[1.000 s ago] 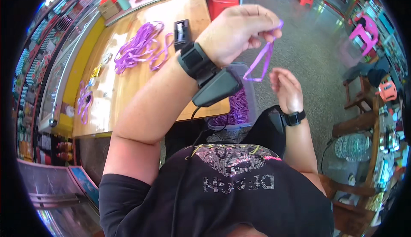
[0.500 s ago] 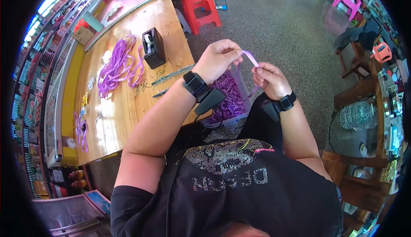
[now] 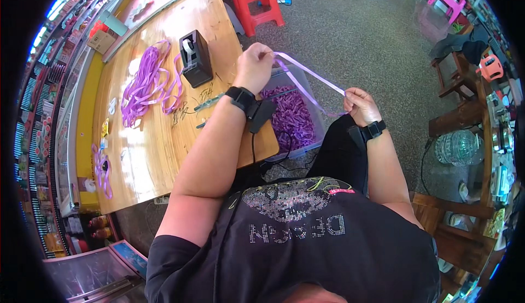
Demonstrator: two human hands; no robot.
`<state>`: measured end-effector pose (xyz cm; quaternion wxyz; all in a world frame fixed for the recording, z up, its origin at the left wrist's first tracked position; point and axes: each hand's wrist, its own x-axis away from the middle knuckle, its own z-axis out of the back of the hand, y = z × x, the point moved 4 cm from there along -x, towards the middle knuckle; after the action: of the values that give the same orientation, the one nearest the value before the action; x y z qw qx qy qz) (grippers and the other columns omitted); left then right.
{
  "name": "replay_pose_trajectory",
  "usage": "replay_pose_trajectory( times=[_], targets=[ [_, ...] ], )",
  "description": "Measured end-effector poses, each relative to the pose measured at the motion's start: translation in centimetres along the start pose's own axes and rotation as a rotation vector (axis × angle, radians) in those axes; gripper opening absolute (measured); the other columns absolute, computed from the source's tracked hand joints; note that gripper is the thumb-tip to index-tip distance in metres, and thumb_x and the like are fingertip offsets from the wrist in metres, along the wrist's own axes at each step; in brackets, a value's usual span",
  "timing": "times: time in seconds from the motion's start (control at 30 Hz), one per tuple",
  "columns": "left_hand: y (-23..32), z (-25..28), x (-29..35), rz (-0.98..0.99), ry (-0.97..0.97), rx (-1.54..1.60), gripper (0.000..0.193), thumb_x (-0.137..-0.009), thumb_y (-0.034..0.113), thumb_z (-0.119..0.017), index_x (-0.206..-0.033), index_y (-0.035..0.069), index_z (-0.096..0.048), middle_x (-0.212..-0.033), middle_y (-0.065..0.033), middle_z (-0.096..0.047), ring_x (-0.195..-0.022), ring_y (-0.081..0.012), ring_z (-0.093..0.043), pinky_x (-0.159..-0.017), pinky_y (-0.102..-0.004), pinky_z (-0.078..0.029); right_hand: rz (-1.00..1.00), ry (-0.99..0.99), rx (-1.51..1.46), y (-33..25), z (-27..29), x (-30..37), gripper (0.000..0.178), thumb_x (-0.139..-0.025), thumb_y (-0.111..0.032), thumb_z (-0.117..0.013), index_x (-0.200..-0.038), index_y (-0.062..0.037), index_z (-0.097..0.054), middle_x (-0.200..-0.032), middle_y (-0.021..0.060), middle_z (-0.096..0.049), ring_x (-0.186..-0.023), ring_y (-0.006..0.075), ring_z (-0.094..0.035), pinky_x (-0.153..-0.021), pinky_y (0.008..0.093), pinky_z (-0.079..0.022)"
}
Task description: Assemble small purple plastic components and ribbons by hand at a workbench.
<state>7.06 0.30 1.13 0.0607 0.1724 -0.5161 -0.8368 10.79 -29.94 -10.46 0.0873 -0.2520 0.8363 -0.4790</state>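
Observation:
A narrow purple ribbon (image 3: 310, 73) stretches between my two hands, with a second length of it hanging in a loop below. My left hand (image 3: 255, 66) pinches one end near the table's right edge. At the other end my right hand (image 3: 361, 105) pinches the ribbon above my knee. Below the ribbon stands a clear plastic bin (image 3: 299, 152) full of small purple ribbon pieces (image 3: 290, 118). On the wooden table (image 3: 147, 163) to the left lie a heap of purple ribbon (image 3: 143, 87) and a black tape dispenser (image 3: 195, 59).
A thin green tool (image 3: 208, 102) lies by the table's right edge. Beyond the table stands a red plastic stool (image 3: 256, 5). A wooden bench (image 3: 459, 210) and a large clear bottle (image 3: 458, 148) are on the right. Packed shelves line the left.
My hands have moved apart, the left going left and the right going slightly right and down. The ribbon between them has become much longer.

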Motion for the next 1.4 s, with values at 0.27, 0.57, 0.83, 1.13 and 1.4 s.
replay_pose_trajectory(
  times=[0.27,0.57,0.83,1.13,1.4],
  targets=[
    [-4.2,3.3,-1.6,0.090,0.306,-0.080,0.030,-0.080,0.014,-0.062,-0.107,0.002,-0.057,-0.088,-0.0129,-0.064,-0.079,-0.0205,-0.062,-0.072,-0.0307,-0.050,0.023,-0.011,-0.046,-0.1,-3.5,-2.6,0.019,-0.088,-0.008,-0.054,-0.105,-0.0029,-0.058,-0.076,0.0047,-0.058,-0.066,0.0146,-0.054,-0.062,0.0258,-0.042],
    [-3.2,2.9,-1.1,0.118,0.235,-0.040,0.028,-0.077,0.018,-0.061,-0.100,0.001,-0.064,-0.090,-0.0156,-0.067,-0.086,-0.0269,-0.065,-0.079,-0.0335,-0.049,0.011,-0.241,0.038,-3.0,-14.3,-5.1,0.030,-0.094,-0.013,-0.045,-0.117,0.0038,-0.053,-0.117,0.0176,-0.059,-0.104,0.0236,-0.059,-0.092,0.0354,-0.045],
    [-2.0,3.0,-0.8,0.134,0.208,-0.023,0.018,-0.077,0.016,-0.059,-0.084,0.002,-0.068,-0.078,-0.0135,-0.067,-0.076,-0.0243,-0.066,-0.072,-0.0329,-0.051,0.135,-0.396,0.295,-3.3,-19.6,-6.4,0.048,-0.098,-0.030,-0.036,-0.130,0.0048,-0.043,-0.131,0.0167,-0.050,-0.124,0.0251,-0.045,-0.106,0.0355,-0.032],
    [-0.9,1.7,-0.4,-0.036,-0.079,0.044,0.014,-0.079,0.011,-0.062,-0.083,-0.001,-0.067,-0.071,-0.0043,-0.063,-0.070,-0.0103,-0.058,-0.066,-0.0256,-0.048,-0.018,-0.298,0.298,-0.4,-18.0,-9.3,0.053,-0.099,-0.038,-0.035,-0.127,0.0041,-0.047,-0.127,0.0153,-0.053,-0.120,0.0209,-0.047,-0.104,0.0340,-0.033],
    [0.9,1.1,0.7,-0.089,-0.227,-0.283,0.015,-0.078,0.017,-0.064,-0.086,0.006,-0.070,-0.081,-0.0132,-0.068,-0.073,-0.0216,-0.065,-0.069,-0.0306,-0.051,-0.073,-0.292,0.200,0.5,-17.3,-8.4,0.056,-0.097,-0.043,-0.038,-0.128,0.0033,-0.047,-0.123,0.0124,-0.055,-0.115,0.0197,-0.050,-0.099,0.0349,-0.035]
  ],
)
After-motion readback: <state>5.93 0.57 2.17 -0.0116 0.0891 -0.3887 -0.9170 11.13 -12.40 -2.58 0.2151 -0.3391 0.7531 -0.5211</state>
